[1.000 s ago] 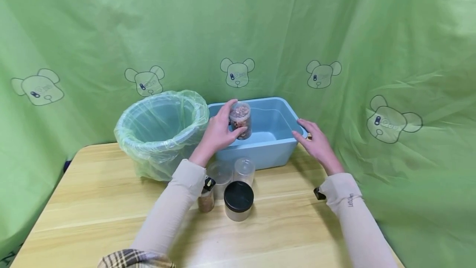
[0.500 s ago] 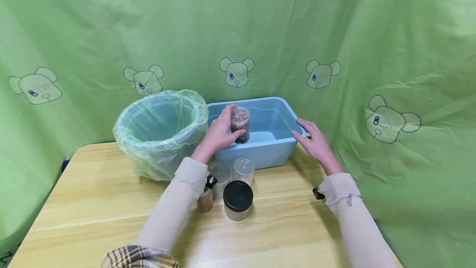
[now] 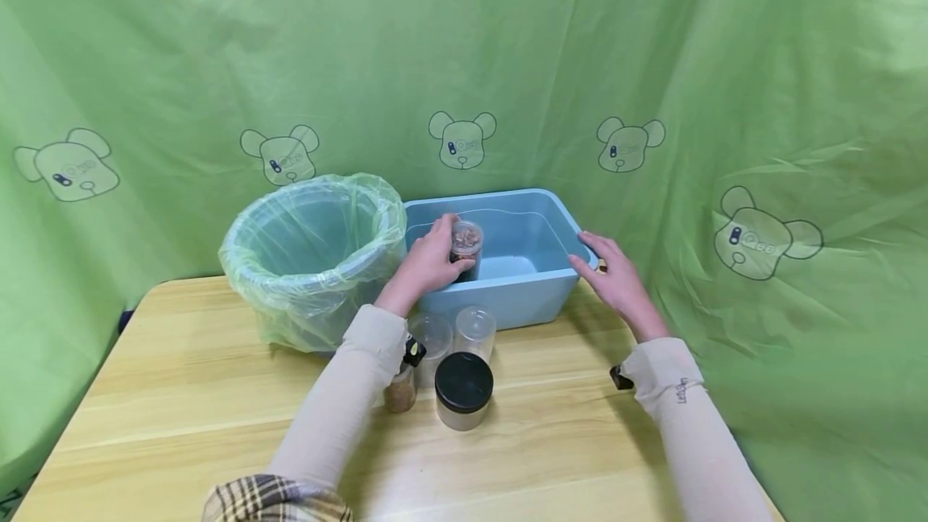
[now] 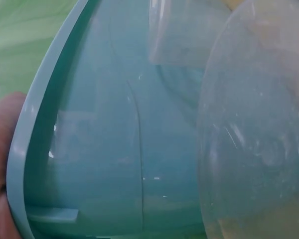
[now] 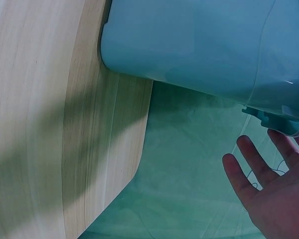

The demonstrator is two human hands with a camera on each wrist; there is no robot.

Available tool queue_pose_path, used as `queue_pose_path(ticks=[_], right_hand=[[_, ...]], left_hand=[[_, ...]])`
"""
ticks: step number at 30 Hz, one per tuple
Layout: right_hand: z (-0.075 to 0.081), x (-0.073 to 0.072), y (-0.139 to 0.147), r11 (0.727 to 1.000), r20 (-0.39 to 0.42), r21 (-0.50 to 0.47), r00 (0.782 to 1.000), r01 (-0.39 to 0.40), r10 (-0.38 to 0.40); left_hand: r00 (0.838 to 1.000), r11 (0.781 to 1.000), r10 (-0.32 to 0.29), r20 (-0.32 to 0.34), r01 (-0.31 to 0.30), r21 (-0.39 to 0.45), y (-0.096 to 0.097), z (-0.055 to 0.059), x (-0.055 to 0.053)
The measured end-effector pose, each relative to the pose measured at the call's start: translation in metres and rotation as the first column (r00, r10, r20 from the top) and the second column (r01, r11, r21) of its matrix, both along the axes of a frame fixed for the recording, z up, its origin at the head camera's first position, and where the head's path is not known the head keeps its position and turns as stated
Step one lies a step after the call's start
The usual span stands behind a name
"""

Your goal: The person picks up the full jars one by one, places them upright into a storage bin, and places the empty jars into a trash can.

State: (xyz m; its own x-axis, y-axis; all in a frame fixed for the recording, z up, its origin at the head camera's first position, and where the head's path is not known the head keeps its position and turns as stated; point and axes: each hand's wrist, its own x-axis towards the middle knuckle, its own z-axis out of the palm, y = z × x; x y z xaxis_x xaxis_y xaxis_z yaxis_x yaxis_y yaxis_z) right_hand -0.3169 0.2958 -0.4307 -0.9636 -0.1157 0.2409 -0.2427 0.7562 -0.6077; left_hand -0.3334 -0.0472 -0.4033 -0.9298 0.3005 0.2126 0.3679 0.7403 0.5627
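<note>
My left hand grips a clear screw-top jar filled with reddish-brown pieces. It holds the jar upright inside the left part of the blue bin, partly below the rim. In the left wrist view the bin's wall hides the jar, and only part of my left hand shows past the rim. At the bin's right end, my right hand touches the rim with thumb and forefinger. The right wrist view shows its other fingers stretched out and spread beneath the rim.
A bucket lined with a green bag stands left of the bin. In front are two clear containers, a black-lidded jar and a small brown-filled jar. The wooden table ends near a green curtain.
My left hand has lowered the jar from above the rim down into the bin. My right hand has stayed at the bin's right end.
</note>
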Motion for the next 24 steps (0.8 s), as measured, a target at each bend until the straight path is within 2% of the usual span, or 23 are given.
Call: queue_pose_path(ticks=[5,12,17,24], right_hand=[[-0.002,0.0002,0.0011,1.0,0.005,-0.004,1.0,0.0,0.0],[-0.0002,0.0003,0.0011,1.0,0.022,-0.01,1.0,0.003,-0.002],[-0.0008,-0.0006,0.0005,1.0,0.031,-0.01,1.0,0.003,-0.003],[0.0012,0.0005,-0.0009,1.0,0.014,-0.009,1.0,-0.008,0.009]], left_hand=[[0.999,0.999,0.012,0.034,-0.01,-0.042,0.0012,-0.0005,-0.0007],[0.999,0.995,0.034,0.036,-0.03,-0.096,0.0024,0.0004,-0.0021],[0.997,0.989,0.054,0.059,-0.046,-0.137,0.0032,0.0006,-0.002],[0.997,0.984,0.039,0.066,-0.027,-0.175,0.0026,0.002,-0.0007]])
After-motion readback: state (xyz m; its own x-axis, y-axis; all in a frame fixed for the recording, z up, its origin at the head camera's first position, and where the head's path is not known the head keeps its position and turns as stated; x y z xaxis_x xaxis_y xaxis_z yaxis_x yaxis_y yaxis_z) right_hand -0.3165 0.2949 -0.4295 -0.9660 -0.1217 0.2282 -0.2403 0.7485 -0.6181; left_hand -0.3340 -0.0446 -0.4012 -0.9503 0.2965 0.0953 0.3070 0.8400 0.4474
